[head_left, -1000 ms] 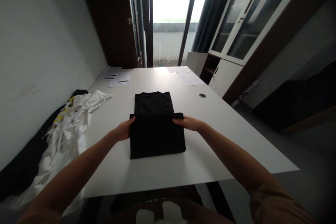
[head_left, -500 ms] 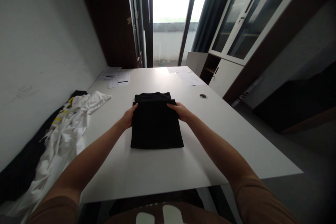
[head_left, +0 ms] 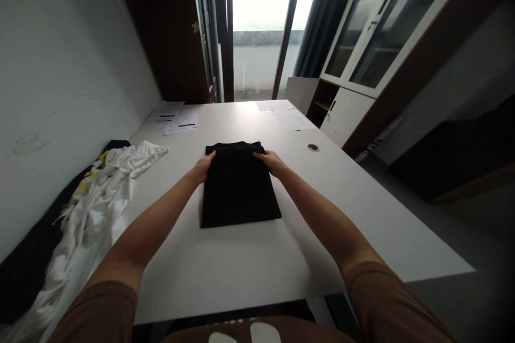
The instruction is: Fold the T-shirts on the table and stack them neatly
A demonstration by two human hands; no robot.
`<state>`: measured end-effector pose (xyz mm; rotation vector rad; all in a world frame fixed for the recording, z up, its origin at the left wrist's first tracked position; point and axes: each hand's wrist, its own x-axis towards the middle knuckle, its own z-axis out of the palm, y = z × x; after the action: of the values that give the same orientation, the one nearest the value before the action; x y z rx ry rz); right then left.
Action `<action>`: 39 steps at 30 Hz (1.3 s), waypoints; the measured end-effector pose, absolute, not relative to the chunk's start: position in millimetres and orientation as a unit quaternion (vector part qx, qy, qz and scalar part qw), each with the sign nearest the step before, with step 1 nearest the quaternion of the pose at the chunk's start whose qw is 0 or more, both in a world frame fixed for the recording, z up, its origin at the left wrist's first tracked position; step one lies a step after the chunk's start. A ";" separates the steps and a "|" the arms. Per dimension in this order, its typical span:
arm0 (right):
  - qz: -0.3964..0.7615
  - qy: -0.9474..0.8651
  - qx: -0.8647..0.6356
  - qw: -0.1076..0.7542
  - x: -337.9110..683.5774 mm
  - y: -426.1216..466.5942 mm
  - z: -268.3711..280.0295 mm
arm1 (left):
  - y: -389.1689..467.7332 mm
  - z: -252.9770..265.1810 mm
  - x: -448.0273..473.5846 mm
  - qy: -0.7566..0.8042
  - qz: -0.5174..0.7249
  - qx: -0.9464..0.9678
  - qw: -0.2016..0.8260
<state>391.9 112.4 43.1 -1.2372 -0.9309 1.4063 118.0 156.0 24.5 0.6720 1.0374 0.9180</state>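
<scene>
Both hands, left hand (head_left: 202,167) and right hand (head_left: 271,161), pinch the far corners of the folded black shirt (head_left: 238,186) at frame centre on the white table (head_left: 249,268); soft, light, limp cloth, best held by its edges.

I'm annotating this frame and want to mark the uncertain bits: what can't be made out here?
Head view only:
- Fingertips of the left hand and right hand: whether they pinch the black garment or just press its far edge.
- Papers: print too small.
- White clothing pile: cut off at bottom left.
</scene>
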 end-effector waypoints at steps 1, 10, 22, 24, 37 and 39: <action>0.576 -0.387 -0.514 0.503 392.9 118.1 39.4 | 160.3 23.7 119.3 0.471 0.413 0.300 0.719; 0.540 -0.413 -0.534 0.503 399.8 171.5 11.7 | 201.3 11.9 125.5 0.478 0.401 0.284 0.728; 0.568 -0.391 -0.516 0.508 401.6 232.1 -18.5 | 250.8 4.1 122.5 0.474 0.401 0.274 0.734; 0.578 -0.382 -0.505 0.514 401.0 238.2 -19.2 | 256.8 5.6 123.7 0.475 0.400 0.279 0.732; 0.731 -0.291 -0.408 0.464 399.3 243.0 -11.8 | 277.4 -11.3 127.6 0.402 0.335 0.309 0.795; 0.747 -0.281 -0.404 0.447 400.3 245.5 -17.6 | 276.1 -16.5 127.0 0.396 0.334 0.306 0.799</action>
<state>400.3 245.5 -17.6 -0.9995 -0.6966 1.8485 127.0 276.1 -16.5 0.6560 0.8493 0.7178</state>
